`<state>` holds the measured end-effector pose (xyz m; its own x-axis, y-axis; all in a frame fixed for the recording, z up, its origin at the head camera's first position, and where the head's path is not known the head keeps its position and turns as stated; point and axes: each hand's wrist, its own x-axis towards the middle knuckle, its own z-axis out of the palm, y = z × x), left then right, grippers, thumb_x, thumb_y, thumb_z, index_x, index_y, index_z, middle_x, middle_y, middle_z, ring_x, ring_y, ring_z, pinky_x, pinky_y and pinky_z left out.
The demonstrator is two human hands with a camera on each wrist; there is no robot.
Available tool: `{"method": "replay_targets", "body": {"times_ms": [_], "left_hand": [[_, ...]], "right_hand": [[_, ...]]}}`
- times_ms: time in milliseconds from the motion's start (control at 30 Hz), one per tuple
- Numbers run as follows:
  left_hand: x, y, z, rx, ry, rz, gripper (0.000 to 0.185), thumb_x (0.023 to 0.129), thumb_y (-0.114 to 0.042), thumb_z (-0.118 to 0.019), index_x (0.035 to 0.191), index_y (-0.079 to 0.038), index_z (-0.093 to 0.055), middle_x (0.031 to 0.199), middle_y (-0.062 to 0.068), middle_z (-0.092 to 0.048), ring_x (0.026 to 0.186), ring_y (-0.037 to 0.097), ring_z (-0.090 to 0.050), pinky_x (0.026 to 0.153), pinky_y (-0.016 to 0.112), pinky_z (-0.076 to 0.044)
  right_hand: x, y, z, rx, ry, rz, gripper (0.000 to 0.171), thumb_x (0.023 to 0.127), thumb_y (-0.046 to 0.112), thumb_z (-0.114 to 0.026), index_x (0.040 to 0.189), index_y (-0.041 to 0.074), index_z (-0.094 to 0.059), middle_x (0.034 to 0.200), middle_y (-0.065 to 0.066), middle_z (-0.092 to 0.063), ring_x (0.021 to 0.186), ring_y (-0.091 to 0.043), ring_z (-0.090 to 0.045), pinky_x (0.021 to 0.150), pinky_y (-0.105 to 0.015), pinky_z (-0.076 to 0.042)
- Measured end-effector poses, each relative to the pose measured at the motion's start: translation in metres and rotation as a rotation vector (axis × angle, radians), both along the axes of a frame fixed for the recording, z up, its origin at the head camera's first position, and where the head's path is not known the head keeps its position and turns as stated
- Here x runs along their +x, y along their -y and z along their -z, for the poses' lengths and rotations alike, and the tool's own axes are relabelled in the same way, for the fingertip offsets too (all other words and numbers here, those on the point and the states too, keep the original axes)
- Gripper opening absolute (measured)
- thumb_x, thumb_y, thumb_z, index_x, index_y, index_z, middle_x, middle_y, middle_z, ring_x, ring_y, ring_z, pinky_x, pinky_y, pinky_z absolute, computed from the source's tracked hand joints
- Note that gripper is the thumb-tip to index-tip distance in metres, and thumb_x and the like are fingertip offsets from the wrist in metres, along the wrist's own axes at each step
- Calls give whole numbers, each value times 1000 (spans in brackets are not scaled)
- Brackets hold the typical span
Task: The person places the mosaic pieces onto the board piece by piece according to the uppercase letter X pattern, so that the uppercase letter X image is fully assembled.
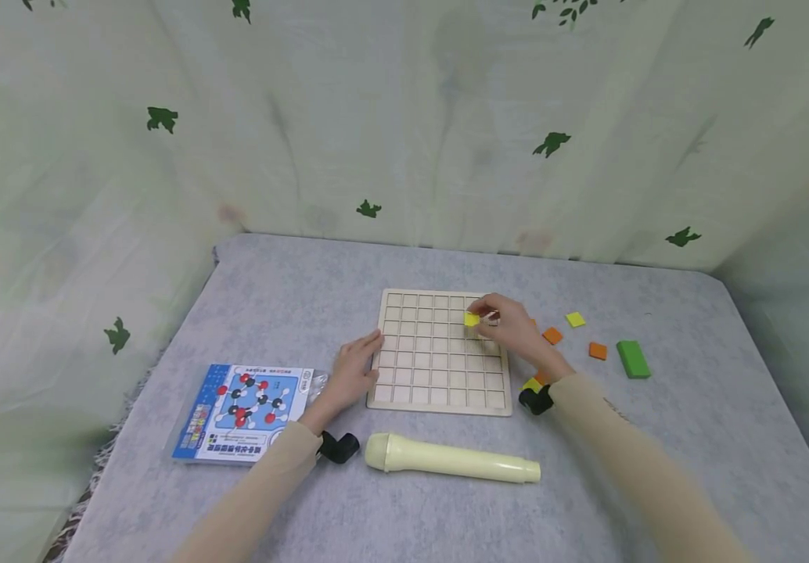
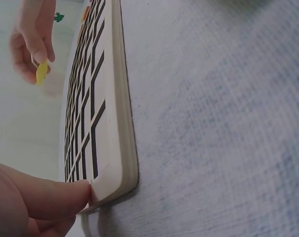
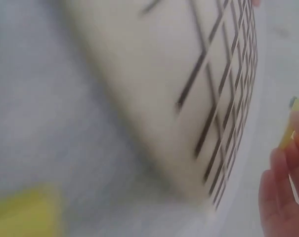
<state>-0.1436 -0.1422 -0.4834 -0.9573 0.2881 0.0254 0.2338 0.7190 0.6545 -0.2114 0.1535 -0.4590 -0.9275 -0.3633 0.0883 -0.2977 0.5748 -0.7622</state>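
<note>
A pale wooden grid board (image 1: 440,356) lies flat on the grey cloth. My left hand (image 1: 351,367) rests on the cloth with straight fingers against the board's left edge (image 2: 109,182). My right hand (image 1: 510,322) hovers over the board's upper right squares and pinches a small yellow square tile (image 1: 472,319), seen from the left wrist view as a yellow tile (image 2: 41,73) between the fingertips. In the right wrist view the board (image 3: 189,89) is blurred and the tile (image 3: 290,133) shows at the right edge.
Loose tiles lie right of the board: an orange tile (image 1: 552,335), a yellow tile (image 1: 575,319), another orange tile (image 1: 598,350) and a green block (image 1: 633,359). A pale yellow tube (image 1: 450,460) lies near me. A blue molecule kit packet (image 1: 246,410) sits at left. Curtains surround the table.
</note>
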Motion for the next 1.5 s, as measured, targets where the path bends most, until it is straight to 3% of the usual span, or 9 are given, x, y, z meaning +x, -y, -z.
{"method": "replay_targets", "body": {"times_ms": [400,700,967,1233,1500], "left_hand": [[3,-1,-8,5,45,-17,59,88,7,-50,144,8,-33,154,21,-23,132,44,-23,104,58,-19],[2,-1,-6,-14,55,-30,57,91,5,-48,145,6,-33,154,18,-23,128,40,-25,99,56,-23],[0,0,-3,-23,46,-22,56,91,4,-49,145,5,-34,154,17,-25,129,40,-25,100,56,-23],[-1,-2,-1,-29,48,-22,56,91,4,-50,145,4,-35,154,16,-25,128,39,-27,100,55,-24],[-1,-3,0,-34,44,-31,55,92,4,-50,145,5,-35,154,16,-25,129,39,-26,101,54,-24]], "right_hand": [[-30,69,8,-55,59,-51,26,87,2,-64,113,2,-63,111,-11,-61,103,-25,-56,87,-36,-46],[-38,101,13,25,84,-38,32,85,0,-61,117,2,-61,112,-10,-61,104,-23,-55,89,-36,-45],[-41,114,12,147,45,-45,32,86,-2,-59,118,2,-60,110,-11,-61,101,-23,-56,86,-35,-46],[-40,98,13,58,94,-12,32,87,-1,-56,119,2,-60,110,-10,-61,100,-22,-55,85,-35,-46],[-32,23,11,-44,96,70,27,90,4,-62,116,-1,-60,109,-15,-62,98,-28,-57,85,-40,-47]]}}
